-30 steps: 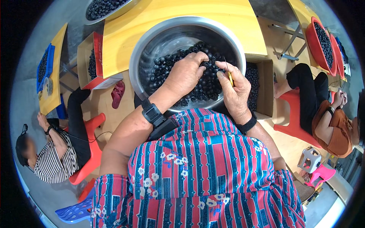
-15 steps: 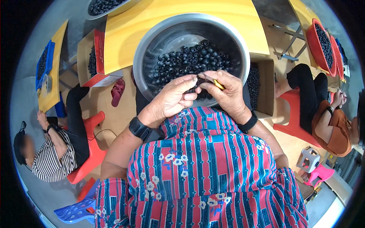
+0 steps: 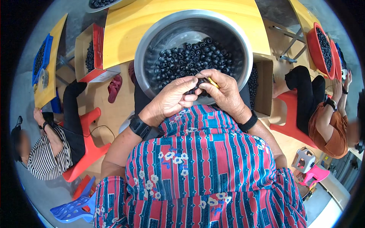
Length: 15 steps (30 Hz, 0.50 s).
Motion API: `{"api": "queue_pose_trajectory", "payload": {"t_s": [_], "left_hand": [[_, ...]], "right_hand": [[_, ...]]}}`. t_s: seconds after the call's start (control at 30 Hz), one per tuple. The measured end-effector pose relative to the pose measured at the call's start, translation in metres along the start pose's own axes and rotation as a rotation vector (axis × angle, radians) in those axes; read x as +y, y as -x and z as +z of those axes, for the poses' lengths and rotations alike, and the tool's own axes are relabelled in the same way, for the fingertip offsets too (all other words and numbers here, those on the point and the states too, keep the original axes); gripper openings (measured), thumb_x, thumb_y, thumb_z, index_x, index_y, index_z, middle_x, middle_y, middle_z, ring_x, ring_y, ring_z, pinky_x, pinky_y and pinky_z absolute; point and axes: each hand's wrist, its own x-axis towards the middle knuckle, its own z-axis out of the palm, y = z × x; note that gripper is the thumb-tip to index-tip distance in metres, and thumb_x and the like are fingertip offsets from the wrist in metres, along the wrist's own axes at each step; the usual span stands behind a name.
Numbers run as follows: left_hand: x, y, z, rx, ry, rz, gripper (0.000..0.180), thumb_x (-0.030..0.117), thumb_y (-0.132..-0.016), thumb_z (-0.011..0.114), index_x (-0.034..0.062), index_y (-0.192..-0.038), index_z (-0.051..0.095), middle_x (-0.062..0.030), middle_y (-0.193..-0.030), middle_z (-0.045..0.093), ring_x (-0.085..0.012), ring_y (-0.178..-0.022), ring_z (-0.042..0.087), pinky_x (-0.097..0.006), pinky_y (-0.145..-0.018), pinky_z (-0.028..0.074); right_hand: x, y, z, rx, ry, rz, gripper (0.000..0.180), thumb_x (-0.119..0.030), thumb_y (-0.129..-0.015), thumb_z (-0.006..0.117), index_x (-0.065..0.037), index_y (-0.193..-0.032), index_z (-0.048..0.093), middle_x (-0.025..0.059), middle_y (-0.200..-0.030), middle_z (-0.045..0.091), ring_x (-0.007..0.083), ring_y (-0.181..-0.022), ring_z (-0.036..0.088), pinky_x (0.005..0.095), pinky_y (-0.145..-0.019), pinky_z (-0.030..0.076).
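Note:
A wide steel basin holds a heap of small black rounded parts, many with a hole in the end. Over its near side my two hands almost meet. My left hand is closed, thumb and fingers pinching one small black part, mostly hidden by the fingertips. Between the thumb and fingers of my right hand is a small yellow-handled knife. Its thin pointed tip reaches up and left, close to the pinched part; whether it touches cannot be made out.
A yellow table lies beyond the basin. Open boxes of black parts flank it, one red-sided, one cardboard. Two people sit at either side, near a blue tray and a red basin.
The knife has turned in my right hand, so its tip now points up and left beside the left fingertips. The person at right has raised their hands toward the table.

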Motion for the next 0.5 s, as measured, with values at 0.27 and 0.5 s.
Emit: {"api": "queue_pose_trajectory", "payload": {"t_s": [0.27, 0.5], "left_hand": [[-0.0017, -0.0009, 0.0001, 0.013, 0.025, -0.027, 0.019, 0.022, -0.103, 0.052, 0.0058, -0.111, 0.055, -0.0019, -0.09, 0.053, -0.002, -0.062, 0.04, -0.014, -0.047, 0.03], [-0.0004, 0.0005, 0.0003, -0.053, 0.05, -0.015, 0.023, 0.022, -0.104, 0.046, 0.0069, -0.119, 0.052, -0.0024, -0.092, 0.051, -0.0045, -0.065, 0.039, -0.015, -0.052, 0.032]], "right_hand": [[0.0012, 0.0002, -0.0017, -0.087, 0.047, 0.029, 0.019, -0.012, -0.094, 0.063, -0.003, -0.111, 0.061, 0.0091, -0.092, 0.069, 0.0165, -0.081, 0.07, 0.03, -0.073, 0.053], [0.0002, -0.002, -0.0031, 0.058, 0.118, -0.029, 0.018, -0.013, -0.092, 0.064, -0.002, -0.107, 0.063, 0.0139, -0.093, 0.068, 0.0262, -0.089, 0.068, 0.033, -0.079, 0.052]]}}
